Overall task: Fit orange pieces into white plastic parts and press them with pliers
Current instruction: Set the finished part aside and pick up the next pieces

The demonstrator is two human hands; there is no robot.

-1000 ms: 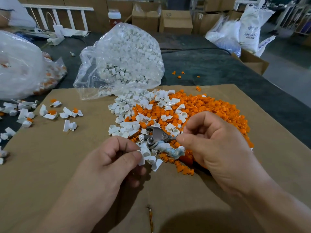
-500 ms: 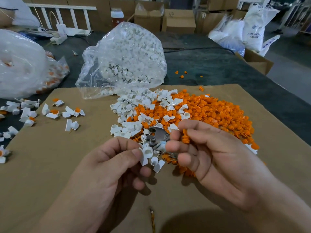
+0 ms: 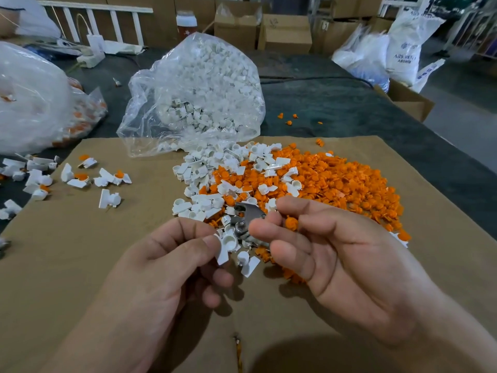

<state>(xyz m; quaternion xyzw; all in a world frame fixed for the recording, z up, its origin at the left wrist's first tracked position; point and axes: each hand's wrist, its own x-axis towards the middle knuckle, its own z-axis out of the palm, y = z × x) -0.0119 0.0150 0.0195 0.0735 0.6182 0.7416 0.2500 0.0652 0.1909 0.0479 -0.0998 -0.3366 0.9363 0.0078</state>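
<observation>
Orange pieces (image 3: 336, 181) lay heaped on the brown cardboard sheet (image 3: 80, 265), mixed at the near-left edge with loose white plastic parts (image 3: 204, 200). Pliers (image 3: 246, 216) rested on the heap, metal head showing, handles hidden behind the right hand (image 3: 336, 254). That hand was raised palm-up, fingers loosely curled, one orange piece (image 3: 291, 222) pinched between thumb and forefinger. Left hand (image 3: 161, 270) pinched a white plastic part (image 3: 227, 244) between thumb and forefinger, cup facing up. A clear bag of white parts (image 3: 199, 95) stood beyond the sheet. Assembled pieces (image 3: 80, 176) lay scattered far left.
</observation>
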